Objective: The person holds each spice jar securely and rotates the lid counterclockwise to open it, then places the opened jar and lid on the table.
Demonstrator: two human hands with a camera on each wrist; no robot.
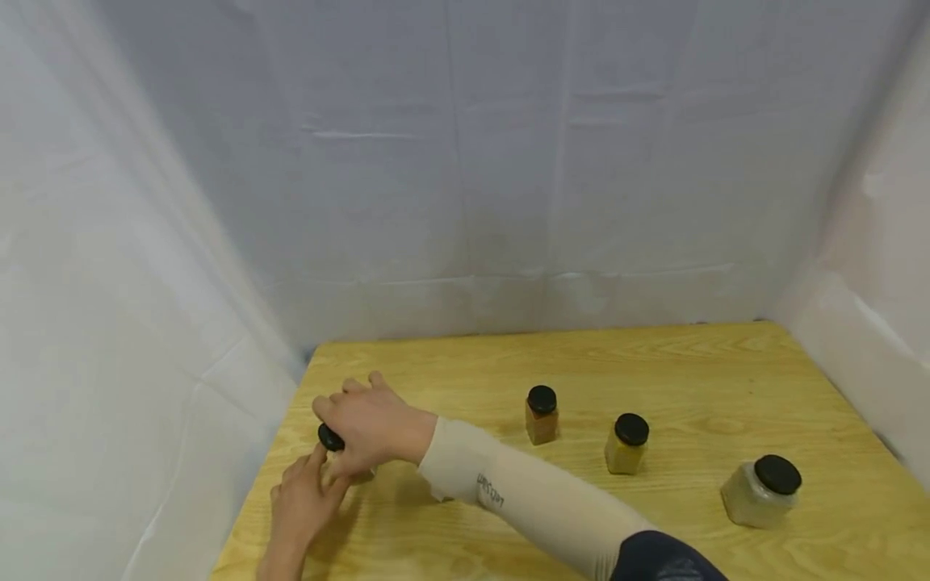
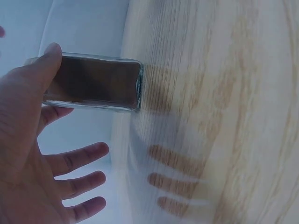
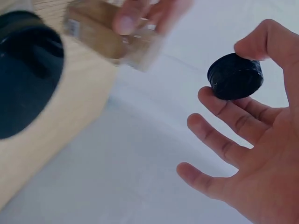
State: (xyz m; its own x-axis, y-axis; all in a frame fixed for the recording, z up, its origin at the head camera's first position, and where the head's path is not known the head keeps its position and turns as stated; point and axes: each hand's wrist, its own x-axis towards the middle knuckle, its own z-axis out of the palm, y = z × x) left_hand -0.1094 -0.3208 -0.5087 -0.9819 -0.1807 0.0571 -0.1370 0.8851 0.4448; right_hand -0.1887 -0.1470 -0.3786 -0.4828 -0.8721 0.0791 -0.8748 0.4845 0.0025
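In the left wrist view, my left hand [image 2: 28, 112] grips a small glass jar [image 2: 96, 84] of brown contents between thumb and index finger, the other fingers spread. The jar stands upright, its base close over the wooden table. My right hand [image 3: 261, 116] pinches a round black lid [image 3: 235, 77] between thumb and fingertips. That lid is apart from the jar [image 3: 93, 30], whose upper end shows blurred beside the left fingers. From the head view, the left hand [image 1: 301, 496] and right hand [image 1: 370, 424] meet at the table's left side, the black lid [image 1: 331, 437] between them.
Right of the hands stand a black-lidded jar of reddish-brown contents [image 1: 541, 420], one of yellow contents [image 1: 625, 456] and a larger pale jar [image 1: 756, 500]. Another black lid [image 3: 28, 74] looms close in the right wrist view. White sheeting [image 1: 465, 177] surrounds the wooden table [image 1: 450, 355].
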